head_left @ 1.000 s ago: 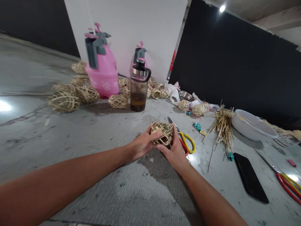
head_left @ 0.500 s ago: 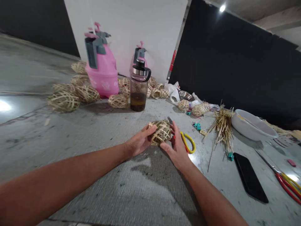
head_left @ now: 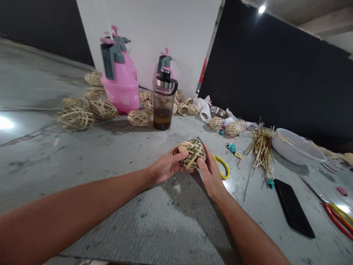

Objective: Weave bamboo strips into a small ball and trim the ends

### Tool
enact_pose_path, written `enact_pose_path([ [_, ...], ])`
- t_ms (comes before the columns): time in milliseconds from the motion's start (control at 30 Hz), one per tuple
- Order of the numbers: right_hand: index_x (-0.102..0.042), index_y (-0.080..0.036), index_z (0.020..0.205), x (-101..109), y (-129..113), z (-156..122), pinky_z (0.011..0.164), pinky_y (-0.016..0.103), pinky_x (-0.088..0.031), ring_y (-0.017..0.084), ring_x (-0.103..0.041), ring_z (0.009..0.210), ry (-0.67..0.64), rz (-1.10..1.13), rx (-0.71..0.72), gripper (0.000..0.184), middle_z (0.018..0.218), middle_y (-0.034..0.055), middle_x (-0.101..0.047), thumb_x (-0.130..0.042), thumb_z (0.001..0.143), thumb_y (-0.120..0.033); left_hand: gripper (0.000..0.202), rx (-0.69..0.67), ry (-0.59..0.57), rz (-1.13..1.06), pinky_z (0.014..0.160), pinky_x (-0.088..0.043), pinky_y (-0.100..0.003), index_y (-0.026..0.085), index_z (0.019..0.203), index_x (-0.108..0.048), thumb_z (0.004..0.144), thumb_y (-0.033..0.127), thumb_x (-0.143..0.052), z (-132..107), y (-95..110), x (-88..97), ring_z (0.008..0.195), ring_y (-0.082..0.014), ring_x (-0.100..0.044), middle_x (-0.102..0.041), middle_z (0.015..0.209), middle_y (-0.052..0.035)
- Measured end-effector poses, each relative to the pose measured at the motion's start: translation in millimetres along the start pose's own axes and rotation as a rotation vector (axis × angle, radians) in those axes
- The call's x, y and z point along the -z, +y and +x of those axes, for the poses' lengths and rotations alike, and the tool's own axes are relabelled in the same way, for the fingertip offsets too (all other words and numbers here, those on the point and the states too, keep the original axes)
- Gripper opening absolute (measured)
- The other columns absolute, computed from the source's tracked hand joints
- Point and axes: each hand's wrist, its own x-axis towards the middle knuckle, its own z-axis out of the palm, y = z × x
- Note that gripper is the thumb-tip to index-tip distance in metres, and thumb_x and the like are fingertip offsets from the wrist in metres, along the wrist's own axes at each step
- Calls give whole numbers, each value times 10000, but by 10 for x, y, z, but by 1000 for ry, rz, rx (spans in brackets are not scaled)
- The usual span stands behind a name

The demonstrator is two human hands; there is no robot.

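Note:
A small woven bamboo ball, with open gaps between its pale and greenish strips, is held between both hands over the grey table. My left hand grips its left side, thumb on the front and fingers curled beneath. On the right side my right hand closes round it, thumb pressed to the lower front and the fingers mostly hidden behind. Just beyond my right hand lies a pair of scissors with a yellow handle; the hand partly covers them, and a blade tip shows above the fingers.
Pink pressure sprayers, a drink bottle and several woven pieces stand at the back. To the right are a bundle of strips, a white bowl, binder clips, a phone and red-and-yellow scissors.
The woven ball has turned and shifted slightly right in my hands. My right thumb has moved up onto its front, and my left fingers now reach further under it.

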Motion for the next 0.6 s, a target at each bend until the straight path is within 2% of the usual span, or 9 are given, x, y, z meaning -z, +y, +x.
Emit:
enact_pose_path([
  [133,-510,-263,1575,-17,17,4,1195,559,-507,321,-631,1400,19,-36,-34,685,1554,127,-628,-690,972,-532,465,-61,75,23,713,-617,-302,220,1166,-664,788,261,-931,7,-32,-21,954,-236,-755,-760,1196,-93],
  [233,-537,-269,1552,-23,0,13,1170,561,-525,321,-666,1344,21,-20,-83,674,1500,116,-672,-732,935,-455,517,-65,125,52,678,-587,-274,232,1156,-645,750,276,-962,-8,-44,-39,921,-207,-732,-740,1167,-65],
  [400,-536,-262,1554,-25,-106,8,1196,499,-505,295,-638,1374,-17,80,-163,655,1510,94,-663,-694,931,-391,665,-46,98,77,662,-568,-283,249,1285,-618,735,348,-978,-40,-39,-57,885,-199,-704,-721,1145,-58],
  [600,-546,-290,1557,-33,-141,6,1187,470,-516,281,-660,1338,-42,144,-153,631,1424,53,-721,-650,940,-378,660,-33,85,93,627,-523,-267,263,1305,-630,744,352,-966,-24,-75,-15,846,-190,-693,-726,1151,-59],
])
